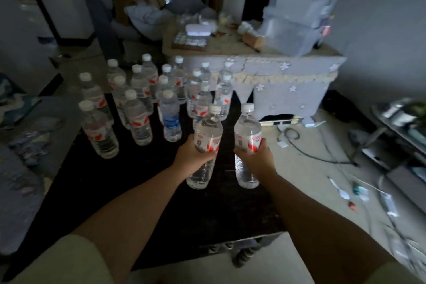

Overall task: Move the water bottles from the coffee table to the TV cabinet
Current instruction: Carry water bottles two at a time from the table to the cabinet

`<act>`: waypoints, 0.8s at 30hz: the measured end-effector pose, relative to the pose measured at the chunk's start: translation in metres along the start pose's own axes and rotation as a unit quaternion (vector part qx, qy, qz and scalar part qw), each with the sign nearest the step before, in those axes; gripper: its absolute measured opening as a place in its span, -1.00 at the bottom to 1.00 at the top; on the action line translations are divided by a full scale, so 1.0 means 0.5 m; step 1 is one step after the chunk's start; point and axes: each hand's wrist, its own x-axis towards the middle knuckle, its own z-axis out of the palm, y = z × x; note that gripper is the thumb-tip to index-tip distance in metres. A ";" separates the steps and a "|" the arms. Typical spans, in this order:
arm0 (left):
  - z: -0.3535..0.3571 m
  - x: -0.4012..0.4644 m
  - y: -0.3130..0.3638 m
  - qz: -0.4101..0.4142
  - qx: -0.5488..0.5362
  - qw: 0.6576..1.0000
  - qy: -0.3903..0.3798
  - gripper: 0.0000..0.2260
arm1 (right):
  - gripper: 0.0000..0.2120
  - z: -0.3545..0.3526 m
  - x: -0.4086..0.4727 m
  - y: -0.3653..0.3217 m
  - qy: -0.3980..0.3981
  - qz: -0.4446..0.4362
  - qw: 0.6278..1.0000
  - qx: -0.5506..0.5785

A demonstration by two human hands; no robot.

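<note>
My left hand (192, 157) grips a clear water bottle (207, 131) with a red-and-white label around its middle. My right hand (255, 157) grips a second bottle (247, 131) of the same kind, upright beside the first. Both bottles are held over the right part of the dark coffee table (147, 191). Several more capped bottles (138, 104) stand upright in a cluster on the far left half of the table, one of them with a blue label (171, 120).
A cloth-covered cabinet (288, 76) with clutter and plastic boxes on top stands beyond the table. Cables (306, 150) and small litter lie on the floor to the right. A low shelf (396, 127) sits at the far right, and a sofa (20, 168) on the left.
</note>
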 end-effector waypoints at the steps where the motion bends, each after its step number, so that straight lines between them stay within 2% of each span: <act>1: 0.023 0.000 0.015 0.012 0.004 1.000 -0.016 -0.48 | -0.39 -0.026 -0.005 0.008 0.016 0.007 1.000 0.001; 7: 0.149 0.008 0.079 0.084 0.045 0.987 -0.127 -0.45 | -0.39 -0.160 -0.055 0.065 0.121 0.066 0.990 0.009; 10: 0.202 0.006 0.111 0.126 0.063 0.969 -0.202 -0.43 | -0.36 -0.213 -0.097 0.086 0.205 0.106 0.973 0.025; 15: 0.265 -0.004 0.160 0.165 0.080 0.944 -0.273 -0.45 | -0.40 -0.255 -0.172 0.096 0.294 0.132 0.946 0.027; 20: 0.355 -0.091 0.208 0.226 0.097 0.886 -0.393 -0.54 | -0.37 -0.291 -0.335 0.132 0.417 0.199 0.887 0.021; 24: 0.410 -0.188 0.215 0.239 0.100 0.844 -0.469 -0.52 | -0.42 -0.318 -0.472 0.153 0.490 0.247 0.836 0.023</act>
